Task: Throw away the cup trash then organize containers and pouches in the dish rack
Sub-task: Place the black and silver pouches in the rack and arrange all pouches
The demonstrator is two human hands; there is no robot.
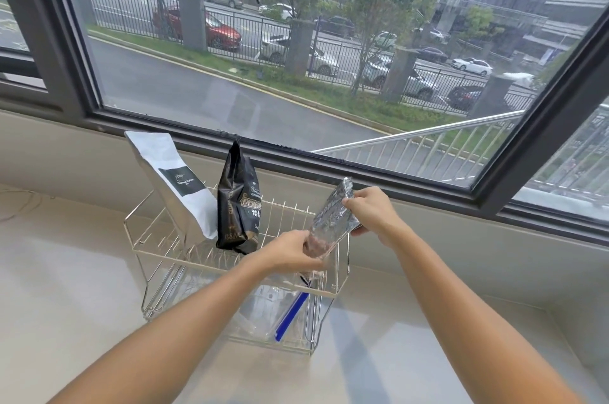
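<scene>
Both hands grip a clear pouch (324, 225) tilted over the dish rack (158, 250) w/ left hand (290, 253) at bottom, right hand (370, 212) pinching top (white bag (174, 182) & black bag (237, 202) already racked), so she'd best lower it upright between wires.

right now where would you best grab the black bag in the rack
Grip the black bag at its pinched top, coming from above. It stands upright in the rack with the white bag close on its left, so the narrow top is the freest part; both hands hold the clear pouch.
</scene>
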